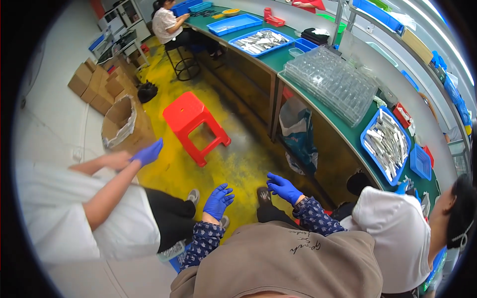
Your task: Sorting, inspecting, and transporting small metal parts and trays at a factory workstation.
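Observation:
My left hand, in a blue glove, is held in the air over the floor with its fingers apart and slightly bent. Nothing is in it. My right hand, gloved in the same blue, is raised a little to the right, also with fingers apart and no object between them. A wide gap separates the two. Patterned dark blue sleeves cover both my forearms. Ahead of my hands stands a red plastic stool, touched by neither of them.
On my left stands a person in white with a blue glove. Another in a white top is close on my right. The green workbench bears clear plastic trays and a blue tray of metal-looking strips. Cardboard boxes line the wall.

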